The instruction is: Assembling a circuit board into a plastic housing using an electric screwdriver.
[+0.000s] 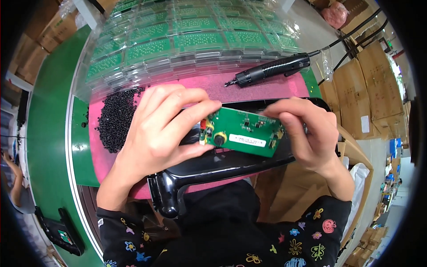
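A green circuit board [253,129] with small parts and a white label is held up, slightly tilted, between my two hands. My left hand [164,124] pinches its left end, thumb below and fingers above, beside a red connector and a round black part. At the board's right end, my right hand [307,129] has its thumb and forefinger curled against the edge. Below the board lies a glossy black plastic housing [222,164] with a rounded arm at its lower left. Part of the housing is hidden behind the board and hands.
Clear trays of green boards [195,40] stand at the back. A black electric screwdriver [271,71] lies on the pink mat [213,86], with a pile of small black screws [115,118] at left. Another black housing [60,231] rests on the green bench. Cardboard boxes [364,84] stand at right.
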Motion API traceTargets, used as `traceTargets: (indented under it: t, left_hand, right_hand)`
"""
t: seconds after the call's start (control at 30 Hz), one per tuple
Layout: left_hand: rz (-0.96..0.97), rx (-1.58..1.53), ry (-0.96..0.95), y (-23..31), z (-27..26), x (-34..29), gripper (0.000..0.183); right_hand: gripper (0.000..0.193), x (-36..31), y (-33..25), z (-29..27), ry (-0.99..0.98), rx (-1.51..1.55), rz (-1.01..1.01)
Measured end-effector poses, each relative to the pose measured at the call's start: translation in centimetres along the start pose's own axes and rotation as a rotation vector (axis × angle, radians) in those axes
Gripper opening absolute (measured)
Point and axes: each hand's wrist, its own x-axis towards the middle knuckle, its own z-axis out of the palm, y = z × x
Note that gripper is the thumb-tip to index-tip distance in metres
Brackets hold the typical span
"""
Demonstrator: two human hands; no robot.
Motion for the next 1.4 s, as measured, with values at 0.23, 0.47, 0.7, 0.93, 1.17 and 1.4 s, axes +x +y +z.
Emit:
traceTargets:
  t: [0.23,0.47,0.7,0.93,1.17,1.4]
  left_hand:
    - [-0.148,-0.371,-0.309,0.5,0.8,-1.1,0.064]
    - [-0.285,-0.363,-0.589,0.6,1.9,-1.5,0.063]
    - [-0.362,-0.222,-0.597,0.7,2.9,-1.7,0.063]
    - [-0.326,-0.169,-0.606,1.1,2.9,-1.2,0.061]
    - [-0.310,-0.120,-0.606,1.3,3.0,-1.0,0.062]
    - [-0.355,-0.111,-0.594,1.3,3.1,-1.4,0.067]
  right_hand:
    - [0.059,-2.6,-0.4,-1.7,-0.433,0.124,0.313]
    - [0.065,-6.1,0.6,0.7,-0.441,0.080,0.398]
    - [0.067,-6.6,4.2,2.8,-0.319,0.076,0.300]
    - [0.070,-6.9,4.4,3.2,-0.304,0.070,0.316]
    - [0.073,-7.0,4.4,3.3,-0.303,0.067,0.343]
    - [0.072,-7.0,4.4,3.3,-0.311,0.061,0.353]
